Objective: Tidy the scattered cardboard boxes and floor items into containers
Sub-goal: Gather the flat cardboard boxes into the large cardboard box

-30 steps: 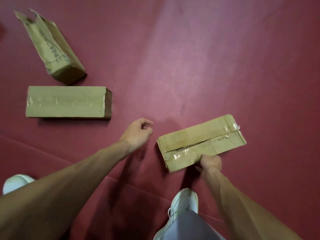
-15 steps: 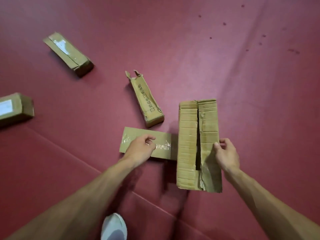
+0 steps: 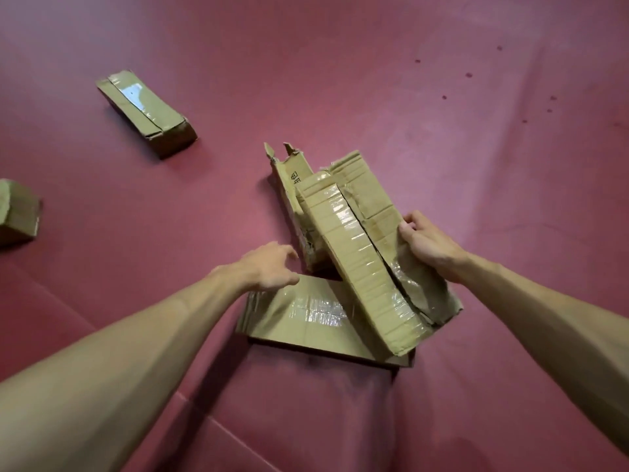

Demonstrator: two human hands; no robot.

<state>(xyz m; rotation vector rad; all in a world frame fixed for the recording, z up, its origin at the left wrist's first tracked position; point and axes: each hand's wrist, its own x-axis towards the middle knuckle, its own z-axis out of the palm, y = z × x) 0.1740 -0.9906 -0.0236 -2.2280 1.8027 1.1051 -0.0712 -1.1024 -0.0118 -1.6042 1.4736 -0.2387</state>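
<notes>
Head view: right hand [image 3: 432,248] grips the torn box [image 3: 367,260] at frame centre, fingers curled round its 3 o'clock edge. The box is tilted, its lower end over the flat box [image 3: 299,315] at 6 o'clock and its upper end overlapping the open-topped box [image 3: 289,178] at 12. Left hand [image 3: 269,267] sits at its 9 o'clock, fingers loosely spread and holding nothing, over the flat box's corner; contact unclear. Taped box [image 3: 146,112] lies at 10 o'clock on the red floor [image 3: 476,165].

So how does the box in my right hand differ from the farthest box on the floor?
The held box is tilted up in the right hand; the farthest box lies flat, untouched. The held box's seam is split; the farthest box's is taped shut. Both are long taped cardboard.
</notes>
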